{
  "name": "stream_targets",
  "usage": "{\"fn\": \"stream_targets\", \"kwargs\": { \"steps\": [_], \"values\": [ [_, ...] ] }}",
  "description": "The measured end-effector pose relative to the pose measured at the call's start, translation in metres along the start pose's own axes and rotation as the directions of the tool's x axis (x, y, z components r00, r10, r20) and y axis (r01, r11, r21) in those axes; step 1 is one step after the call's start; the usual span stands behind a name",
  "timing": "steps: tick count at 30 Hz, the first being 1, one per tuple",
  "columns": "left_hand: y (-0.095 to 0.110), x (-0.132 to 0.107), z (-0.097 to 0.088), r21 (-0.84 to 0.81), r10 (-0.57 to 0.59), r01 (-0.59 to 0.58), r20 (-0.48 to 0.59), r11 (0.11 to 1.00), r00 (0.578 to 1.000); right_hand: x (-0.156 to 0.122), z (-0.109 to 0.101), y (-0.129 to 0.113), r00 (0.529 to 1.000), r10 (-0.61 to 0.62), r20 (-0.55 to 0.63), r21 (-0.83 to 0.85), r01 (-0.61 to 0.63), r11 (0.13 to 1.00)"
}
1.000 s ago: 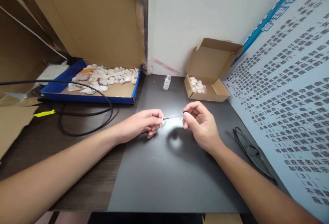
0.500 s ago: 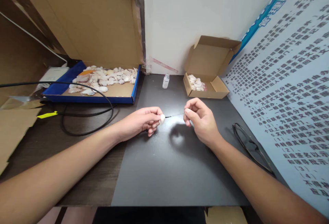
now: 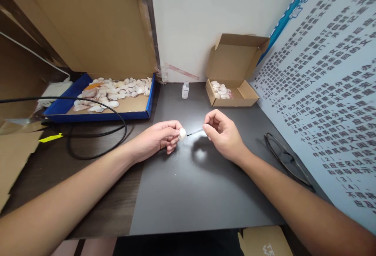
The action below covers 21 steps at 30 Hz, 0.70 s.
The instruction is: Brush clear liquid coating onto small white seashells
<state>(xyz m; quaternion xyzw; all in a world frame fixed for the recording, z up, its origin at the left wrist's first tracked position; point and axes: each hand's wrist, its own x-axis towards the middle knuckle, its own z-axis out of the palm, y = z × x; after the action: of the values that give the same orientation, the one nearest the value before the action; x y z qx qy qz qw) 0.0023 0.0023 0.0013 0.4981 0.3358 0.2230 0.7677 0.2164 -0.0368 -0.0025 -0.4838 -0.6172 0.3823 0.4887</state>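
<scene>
My left hand (image 3: pixel 157 137) pinches a small white seashell (image 3: pixel 182 134) between thumb and forefinger, just above the dark mat. In my right hand (image 3: pixel 223 135), thumb and fingers close on a thin brush (image 3: pixel 196 132) with a pale handle and a dark tip. The tip points left at the shell and lies very close to it; whether they touch I cannot tell. Beyond the hands a small clear bottle (image 3: pixel 185 91) with a label stands upright, its top uncapped.
On the left, a blue-edged box (image 3: pixel 129 115) holds many shells, with a black cable (image 3: pixel 125 130) looping before it. A small cardboard box (image 3: pixel 235 102) with shells stands back right. Eyeglasses (image 3: pixel 286 160) lie near the printed board (image 3: pixel 331 91). A grey mat (image 3: pixel 182 201) covers the desk's middle.
The view has shifted slightly. The shell in my left hand looks turned, with more of its face showing. More of the brush's pale handle is visible now.
</scene>
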Motion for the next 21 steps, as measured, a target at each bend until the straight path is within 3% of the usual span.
{"fn": "stream_targets", "kwargs": {
  "steps": [3, 8, 12, 17, 21],
  "values": [
    [0.0003, 0.0003, 0.0003, 0.003, -0.003, 0.003, 0.001, 1.000, 1.000, 0.0002, -0.0005, 0.0000, 1.000, -0.001, 0.010, 0.105, 0.000, 0.995],
    [0.0015, 0.0004, 0.0016, 0.007, -0.005, 0.005, -0.009, 1.000, 1.000, 0.0006, -0.0009, 0.0003, 1.000, -0.001, -0.020, 0.015, 0.001, 1.000],
    [0.0020, -0.0001, 0.0016, 0.013, -0.009, 0.009, -0.005, 1.000, 1.000, 0.0003, -0.0011, 0.0002, 1.000, -0.004, -0.006, 0.121, 0.005, 0.993],
    [0.0020, -0.0010, 0.0012, 0.019, -0.006, 0.006, -0.012, 1.000, 1.000, -0.0001, -0.0010, 0.0001, 1.000, -0.003, -0.024, 0.014, 0.004, 1.000],
    [0.0014, -0.0007, 0.0010, 0.025, -0.005, 0.005, -0.002, 1.000, 1.000, 0.0005, -0.0012, -0.0001, 1.000, -0.009, -0.004, 0.127, 0.009, 0.992]
  ]
}}
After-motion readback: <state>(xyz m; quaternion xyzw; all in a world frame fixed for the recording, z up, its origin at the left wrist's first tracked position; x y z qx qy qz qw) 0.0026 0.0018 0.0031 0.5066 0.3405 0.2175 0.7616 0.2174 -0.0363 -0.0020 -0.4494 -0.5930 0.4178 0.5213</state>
